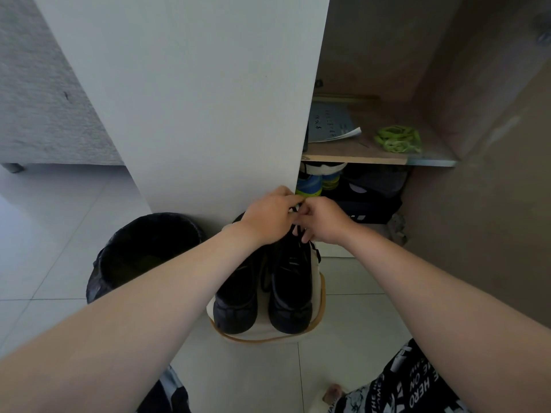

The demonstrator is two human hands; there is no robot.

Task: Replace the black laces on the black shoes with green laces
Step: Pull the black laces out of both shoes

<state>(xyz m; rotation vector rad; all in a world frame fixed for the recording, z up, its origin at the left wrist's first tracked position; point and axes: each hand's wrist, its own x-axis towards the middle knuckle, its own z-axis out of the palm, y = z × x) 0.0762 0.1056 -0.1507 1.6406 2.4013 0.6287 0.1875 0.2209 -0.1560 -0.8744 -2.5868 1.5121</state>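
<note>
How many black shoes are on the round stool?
2. The left black shoe and the right black shoe stand side by side on the white round stool. The left hand and right hand pinch the right one's black lace. None seems hidden.

The two shoes (262,293) are black, with black laces (295,225). The green laces (398,139) are bright, on a light brown shelf (357,158). The bin bag (143,251) is black. The cupboard door (193,99) is white. The shorts (417,383) are black with white letters.
</note>
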